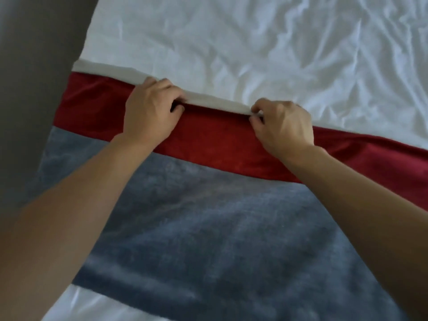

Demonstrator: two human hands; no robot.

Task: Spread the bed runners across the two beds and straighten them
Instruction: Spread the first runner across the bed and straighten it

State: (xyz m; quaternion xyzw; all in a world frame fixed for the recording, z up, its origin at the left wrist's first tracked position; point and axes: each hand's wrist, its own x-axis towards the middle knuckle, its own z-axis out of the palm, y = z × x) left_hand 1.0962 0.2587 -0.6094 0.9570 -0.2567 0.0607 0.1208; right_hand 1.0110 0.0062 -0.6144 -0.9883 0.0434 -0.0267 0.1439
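Bare forearms reach over bed runner [208,228]: plush velvet-like cloth, wide grey-blue band, narrow red band, thin cream edge | runner lies across bed [278,54], on wrinkled white sheet | left hand [150,112] fingers curled, gripping cream edge | right hand [282,126] fingers pinching same edge
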